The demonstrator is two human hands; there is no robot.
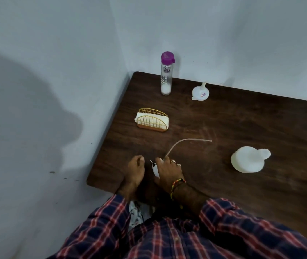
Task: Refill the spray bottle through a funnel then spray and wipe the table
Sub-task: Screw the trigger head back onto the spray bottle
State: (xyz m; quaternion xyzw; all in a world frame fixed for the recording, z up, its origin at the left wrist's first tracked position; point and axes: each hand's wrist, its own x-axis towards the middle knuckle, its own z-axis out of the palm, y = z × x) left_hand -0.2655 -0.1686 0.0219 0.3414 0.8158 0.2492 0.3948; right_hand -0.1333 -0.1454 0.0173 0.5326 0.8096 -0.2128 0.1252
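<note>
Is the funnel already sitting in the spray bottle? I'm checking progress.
No, the funnel lies on the table, apart from the spray bottle.

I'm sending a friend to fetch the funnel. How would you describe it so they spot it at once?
Start at the far edge of the dark wooden table, by the wall. Right of the tall purple-capped bottle sits the funnel, mouth down, spout up. It is the only small white cone, with a red-edged sticker.

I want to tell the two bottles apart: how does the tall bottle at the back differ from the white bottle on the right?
The tall bottle is slim, clear and wears a purple cap; the white bottle is squat, opaque and uncapped. The tall one stands at the back edge, the white one nearer. Both stand on the table, untouched.
</note>
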